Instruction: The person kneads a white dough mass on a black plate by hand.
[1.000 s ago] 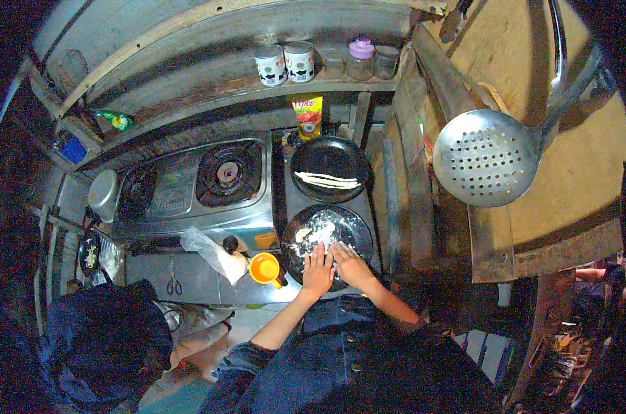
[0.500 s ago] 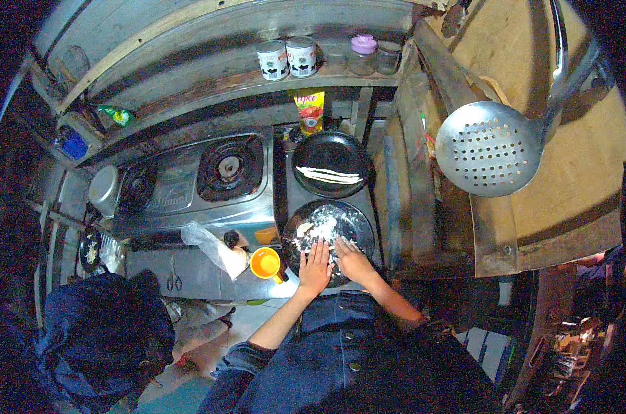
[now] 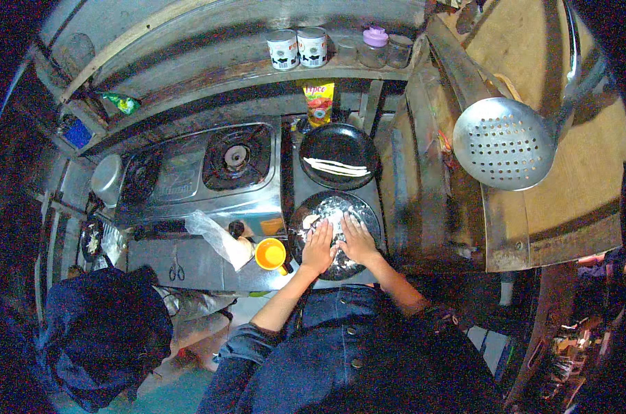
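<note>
Both my hands lie flat, fingers stretched forward, on a round black plate (image 3: 373,224) dusted with white flour (image 3: 335,205). My left hand (image 3: 319,250) presses on the plate's left half. Beside it, my right hand (image 3: 358,241) rests on the right half. Whatever is under the palms and fingers is hidden. A small pale lump of dough (image 3: 310,221) sits by my left fingertips. Just beyond, a second black plate (image 3: 339,143) carries a few long white dough strips (image 3: 337,168) laid side by side.
Left of my hands stand an orange cup (image 3: 270,255) and a clear plastic bag (image 3: 216,238), with scissors (image 3: 177,272) farther left. Behind them is a two-burner stove (image 3: 237,158). A large skimmer (image 3: 504,143) hangs at right. Another person (image 3: 106,331) is at lower left.
My two hands have slid forward over the floured plate, away from my body, still flat. The whole view has shifted slightly. The strips on the far plate lie as before.
</note>
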A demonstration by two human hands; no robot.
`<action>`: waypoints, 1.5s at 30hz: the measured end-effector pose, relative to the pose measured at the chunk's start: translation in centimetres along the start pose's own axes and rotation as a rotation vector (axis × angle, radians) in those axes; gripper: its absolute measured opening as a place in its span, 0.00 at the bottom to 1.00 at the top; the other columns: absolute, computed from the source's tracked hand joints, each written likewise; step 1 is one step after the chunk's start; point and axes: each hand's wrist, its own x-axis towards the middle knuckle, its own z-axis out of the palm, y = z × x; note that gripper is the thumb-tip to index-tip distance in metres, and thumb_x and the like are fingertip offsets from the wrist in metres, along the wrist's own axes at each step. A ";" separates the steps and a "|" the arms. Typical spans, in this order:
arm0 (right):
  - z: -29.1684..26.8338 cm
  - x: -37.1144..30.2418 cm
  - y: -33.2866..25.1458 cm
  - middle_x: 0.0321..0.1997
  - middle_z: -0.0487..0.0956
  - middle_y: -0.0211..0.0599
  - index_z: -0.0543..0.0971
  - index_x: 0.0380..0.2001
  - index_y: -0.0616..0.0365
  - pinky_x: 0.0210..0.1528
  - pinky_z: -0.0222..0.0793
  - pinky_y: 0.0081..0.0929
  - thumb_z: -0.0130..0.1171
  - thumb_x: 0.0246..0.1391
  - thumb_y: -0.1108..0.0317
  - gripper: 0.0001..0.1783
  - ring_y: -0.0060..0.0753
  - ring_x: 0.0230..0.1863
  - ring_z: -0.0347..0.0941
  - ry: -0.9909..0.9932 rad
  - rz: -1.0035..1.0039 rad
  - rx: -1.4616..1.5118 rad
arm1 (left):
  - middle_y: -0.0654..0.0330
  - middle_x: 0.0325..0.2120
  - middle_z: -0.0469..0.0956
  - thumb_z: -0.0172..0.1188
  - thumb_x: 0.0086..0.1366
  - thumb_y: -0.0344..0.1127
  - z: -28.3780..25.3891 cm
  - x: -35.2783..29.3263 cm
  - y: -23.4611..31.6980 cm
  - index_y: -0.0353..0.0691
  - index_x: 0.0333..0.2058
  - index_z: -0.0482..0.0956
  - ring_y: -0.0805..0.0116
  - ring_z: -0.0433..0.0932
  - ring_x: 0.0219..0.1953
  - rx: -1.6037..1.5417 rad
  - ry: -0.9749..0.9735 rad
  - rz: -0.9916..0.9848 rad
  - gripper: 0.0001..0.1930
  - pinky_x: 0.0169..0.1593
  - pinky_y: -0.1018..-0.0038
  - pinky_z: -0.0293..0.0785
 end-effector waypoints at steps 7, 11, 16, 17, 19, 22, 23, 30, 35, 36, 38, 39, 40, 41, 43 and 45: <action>0.7 -3.0 -0.2 0.68 0.49 0.53 0.50 0.62 0.67 0.66 0.43 0.47 0.51 0.52 0.48 0.44 0.52 0.68 0.46 0.073 -0.038 0.023 | 0.48 0.64 0.48 0.45 0.64 0.49 -0.7 -2.7 0.6 0.39 0.63 0.50 0.50 0.47 0.66 -0.015 -0.099 0.015 0.32 0.64 0.52 0.46; -0.4 -5.6 -1.2 0.69 0.44 0.51 0.48 0.63 0.64 0.68 0.36 0.44 0.45 0.55 0.44 0.43 0.49 0.70 0.40 -0.129 -0.021 0.028 | 0.49 0.64 0.47 0.45 0.64 0.50 -0.9 -5.1 1.2 0.38 0.63 0.50 0.51 0.46 0.66 0.032 -0.233 -0.039 0.33 0.64 0.53 0.44; 0.9 -1.9 -0.4 0.68 0.48 0.52 0.52 0.62 0.66 0.67 0.41 0.45 0.48 0.53 0.46 0.42 0.49 0.69 0.44 0.068 -0.011 0.012 | 0.47 0.64 0.47 0.45 0.63 0.49 0.1 -1.8 0.3 0.38 0.62 0.50 0.51 0.46 0.66 -0.004 -0.073 -0.052 0.34 0.64 0.54 0.45; 1.5 -0.6 0.2 0.68 0.48 0.52 0.52 0.62 0.65 0.67 0.40 0.46 0.48 0.53 0.47 0.42 0.49 0.69 0.44 0.106 0.001 0.005 | 0.47 0.64 0.47 0.45 0.63 0.49 0.2 -0.5 0.2 0.37 0.62 0.50 0.51 0.46 0.66 0.014 -0.036 -0.057 0.34 0.64 0.54 0.45; 2.3 1.2 0.6 0.68 0.48 0.52 0.51 0.63 0.65 0.67 0.40 0.46 0.47 0.54 0.47 0.42 0.49 0.69 0.43 0.160 0.014 -0.002 | 0.46 0.64 0.47 0.46 0.63 0.47 0.3 1.3 -0.6 0.37 0.62 0.50 0.50 0.46 0.66 0.024 0.051 -0.057 0.33 0.64 0.53 0.45; 2.2 1.8 0.6 0.68 0.47 0.52 0.51 0.63 0.64 0.67 0.40 0.46 0.47 0.54 0.48 0.41 0.48 0.69 0.43 0.161 0.032 0.008 | 0.47 0.64 0.46 0.47 0.63 0.45 0.8 1.3 -1.1 0.38 0.63 0.49 0.51 0.46 0.66 0.023 0.046 -0.036 0.33 0.64 0.53 0.45; 1.7 1.2 0.2 0.69 0.47 0.52 0.51 0.63 0.64 0.67 0.40 0.46 0.47 0.54 0.48 0.41 0.48 0.69 0.43 0.126 0.025 0.033 | 0.49 0.64 0.46 0.46 0.63 0.44 0.5 0.5 -0.9 0.38 0.63 0.48 0.52 0.47 0.66 0.017 -0.019 -0.055 0.33 0.64 0.54 0.45; -0.2 -5.4 -1.0 0.69 0.45 0.51 0.49 0.63 0.66 0.68 0.38 0.44 0.45 0.55 0.45 0.43 0.48 0.70 0.41 -0.118 -0.017 -0.025 | 0.50 0.65 0.46 0.45 0.64 0.47 -1.3 -5.2 0.7 0.37 0.63 0.47 0.54 0.47 0.66 -0.002 -0.238 0.014 0.34 0.64 0.54 0.46; 0.8 -2.3 -0.6 0.68 0.48 0.51 0.50 0.63 0.65 0.67 0.40 0.45 0.51 0.52 0.49 0.43 0.50 0.69 0.44 0.030 -0.001 0.027 | 0.48 0.64 0.47 0.46 0.63 0.45 -0.2 -1.6 0.6 0.34 0.62 0.47 0.53 0.46 0.66 -0.070 -0.128 -0.079 0.34 0.65 0.56 0.43; 1.3 -1.1 -0.1 0.69 0.47 0.51 0.48 0.63 0.65 0.67 0.41 0.45 0.51 0.52 0.50 0.44 0.50 0.68 0.44 0.052 0.020 0.027 | 0.47 0.64 0.47 0.46 0.63 0.44 -0.3 -0.4 0.3 0.34 0.62 0.47 0.53 0.46 0.66 -0.054 -0.099 -0.080 0.34 0.65 0.56 0.43; 2.1 1.0 0.5 0.69 0.46 0.51 0.48 0.63 0.64 0.67 0.41 0.45 0.51 0.52 0.50 0.44 0.50 0.68 0.44 0.133 0.039 0.058 | 0.47 0.64 0.47 0.46 0.63 0.43 0.1 1.3 -0.5 0.34 0.62 0.48 0.52 0.46 0.66 -0.022 -0.042 -0.081 0.33 0.65 0.56 0.42; 1.9 1.4 0.5 0.69 0.46 0.51 0.48 0.63 0.64 0.67 0.41 0.45 0.51 0.52 0.50 0.44 0.50 0.68 0.44 0.136 0.032 0.078 | 0.51 0.64 0.47 0.47 0.62 0.44 0.8 1.7 -1.2 0.36 0.62 0.49 0.57 0.48 0.66 0.055 0.033 -0.067 0.34 0.65 0.57 0.45; 1.8 1.6 0.3 0.69 0.46 0.51 0.48 0.63 0.65 0.67 0.41 0.45 0.50 0.52 0.51 0.43 0.50 0.68 0.44 0.140 0.025 0.098 | 0.51 0.64 0.47 0.47 0.62 0.44 1.5 1.4 -1.5 0.36 0.63 0.49 0.57 0.47 0.66 0.059 0.016 -0.078 0.34 0.65 0.57 0.45; 1.6 1.6 0.3 0.69 0.46 0.51 0.48 0.63 0.65 0.67 0.41 0.45 0.50 0.52 0.51 0.43 0.50 0.68 0.44 0.142 0.026 0.117 | 0.51 0.64 0.47 0.47 0.62 0.44 1.0 1.4 -1.3 0.36 0.63 0.49 0.57 0.47 0.66 0.059 -0.006 -0.082 0.34 0.65 0.57 0.45; 1.2 0.3 0.2 0.69 0.45 0.51 0.48 0.63 0.65 0.67 0.39 0.44 0.46 0.55 0.48 0.42 0.49 0.69 0.42 0.065 0.015 0.052 | 0.51 0.64 0.47 0.46 0.63 0.45 0.1 0.6 -0.6 0.37 0.63 0.48 0.56 0.47 0.66 0.023 -0.083 -0.091 0.33 0.65 0.57 0.45; 0.3 -2.1 -0.4 0.69 0.46 0.51 0.50 0.63 0.66 0.67 0.39 0.44 0.42 0.56 0.46 0.41 0.49 0.69 0.43 0.025 -0.007 0.035 | 0.51 0.65 0.47 0.45 0.64 0.46 -0.2 -1.6 -0.2 0.37 0.63 0.47 0.56 0.47 0.66 0.002 -0.135 -0.048 0.34 0.65 0.57 0.44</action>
